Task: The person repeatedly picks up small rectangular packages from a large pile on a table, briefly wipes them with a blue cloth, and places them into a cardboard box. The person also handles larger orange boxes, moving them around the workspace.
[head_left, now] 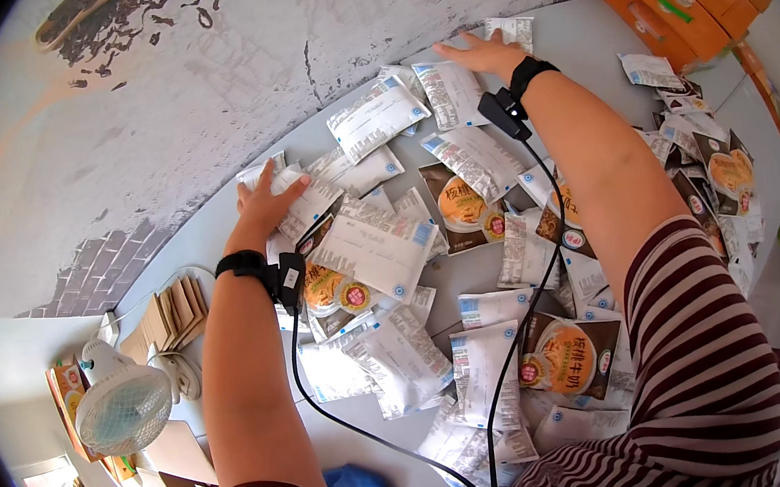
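I see the desk (579, 40) carrying packets (376, 245), mostly strewn between my left grip (263, 203) and right grip (484, 55) and on the near side of both. I judge them light, soft and slippery, the filling apt to shift, so I'd hold each by a flat end seam. The left is splayed over packets; the right, splayed too, is just beside a half-hidden packet (516, 31), pinching nothing I can see.
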`<state>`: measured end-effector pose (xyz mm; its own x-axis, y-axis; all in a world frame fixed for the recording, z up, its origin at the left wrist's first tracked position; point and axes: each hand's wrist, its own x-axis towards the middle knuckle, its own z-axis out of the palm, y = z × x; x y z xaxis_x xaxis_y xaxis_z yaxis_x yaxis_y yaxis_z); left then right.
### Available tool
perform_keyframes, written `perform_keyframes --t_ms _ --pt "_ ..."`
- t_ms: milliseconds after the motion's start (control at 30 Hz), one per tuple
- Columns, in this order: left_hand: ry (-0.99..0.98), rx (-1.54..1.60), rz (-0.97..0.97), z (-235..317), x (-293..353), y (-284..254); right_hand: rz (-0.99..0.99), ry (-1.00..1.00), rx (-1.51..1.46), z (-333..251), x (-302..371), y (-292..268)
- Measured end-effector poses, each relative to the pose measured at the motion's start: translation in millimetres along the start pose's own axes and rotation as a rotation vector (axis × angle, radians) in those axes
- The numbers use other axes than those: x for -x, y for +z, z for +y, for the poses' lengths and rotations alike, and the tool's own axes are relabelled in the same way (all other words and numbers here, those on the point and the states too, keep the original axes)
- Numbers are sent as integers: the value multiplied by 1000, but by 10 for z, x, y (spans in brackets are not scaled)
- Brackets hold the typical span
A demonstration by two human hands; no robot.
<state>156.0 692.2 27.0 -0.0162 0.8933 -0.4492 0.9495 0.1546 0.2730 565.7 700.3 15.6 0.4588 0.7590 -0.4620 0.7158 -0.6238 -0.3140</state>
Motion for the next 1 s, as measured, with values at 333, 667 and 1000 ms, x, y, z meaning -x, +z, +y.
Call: perform_keyframes --t_ms 333,667,1000 --pt "264 -104 -98 210 545 127 -147 -422 219 -339 904 375" --pt "486 68 -176 -44 1515 199 -345 -687 375 -46 1964 352" --pt "466 94 -113 -344 2480 139 -329 -896 462 174 2884 699"
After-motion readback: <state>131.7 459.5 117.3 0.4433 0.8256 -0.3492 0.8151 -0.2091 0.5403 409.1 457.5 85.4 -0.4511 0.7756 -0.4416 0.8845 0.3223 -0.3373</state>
